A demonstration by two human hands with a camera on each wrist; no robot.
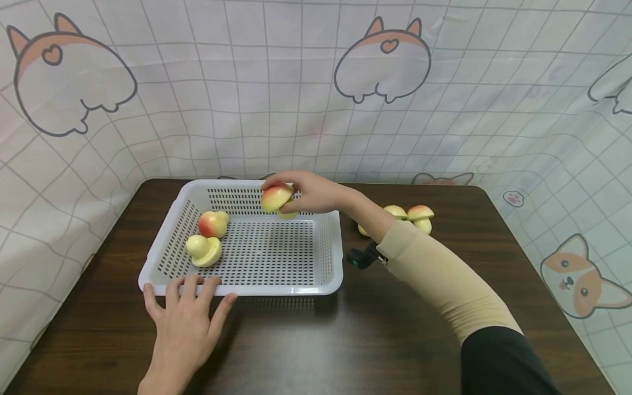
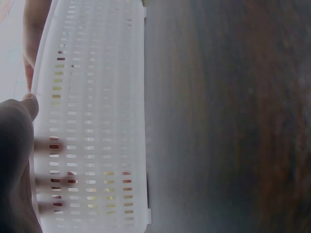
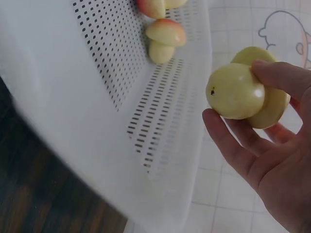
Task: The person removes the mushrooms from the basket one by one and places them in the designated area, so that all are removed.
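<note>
A white slotted plastic basket [image 1: 328, 288] stands on the table's left half. My left hand [image 1: 187, 323] holds its near rim; in the left wrist view the fingers show dark through the slots and the thumb lies at the rim. My right hand [image 1: 316, 192] pinches a yellow toy mushroom [image 1: 276, 197] with a red-blushed cap, up over the basket's far right part. In the right wrist view its rounded stem [image 3: 235, 92] points away from the palm. Inside the basket at left lie two similar mushrooms, one red side up [image 1: 212, 224], the other stem up [image 1: 203, 251].
More mushrooms [image 1: 421, 218] lie together on the dark wooden table [image 1: 395, 340], right of the basket, partly hidden by the right forearm. A dark strap-like piece [image 1: 362, 257] hangs at the right wrist. Grid-patterned cloth [image 1: 296, 109] with cartoon dogs surrounds the table.
</note>
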